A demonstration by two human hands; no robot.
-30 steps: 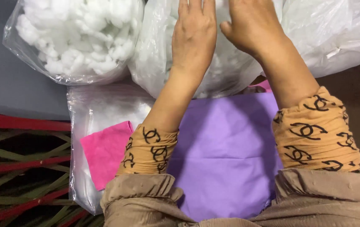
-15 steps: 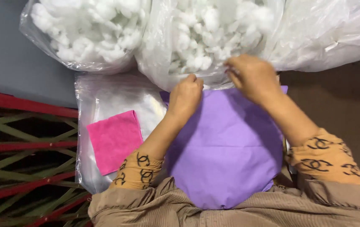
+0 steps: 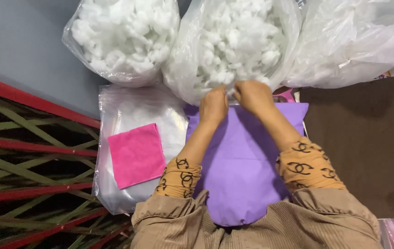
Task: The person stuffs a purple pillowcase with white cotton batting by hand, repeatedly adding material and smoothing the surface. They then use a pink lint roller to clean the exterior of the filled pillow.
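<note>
Both hands, left hand (image 3: pixel 214 105) & right hand (image 3: pixel 253 96), pinched the purple cover (image 3: pixel 247 161) edge; stuffing bag (image 3: pixel 233 41) prob could've spilled if tugged.

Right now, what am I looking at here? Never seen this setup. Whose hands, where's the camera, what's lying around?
There is no machine: a person works with two bare hands, filmed by one camera on their head looking down. The left hand and right hand meet at the top edge of a purple fabric cover lying in front of them, right under the mouth of a clear bag of white stuffing. The fingers seem to pinch the edge or a tuft of stuffing; which one cannot be told. Another stuffing bag sits to the left, a third plastic bag to the right. Beside the cover lies a flat plastic bag with a pink cloth on it.
</note>
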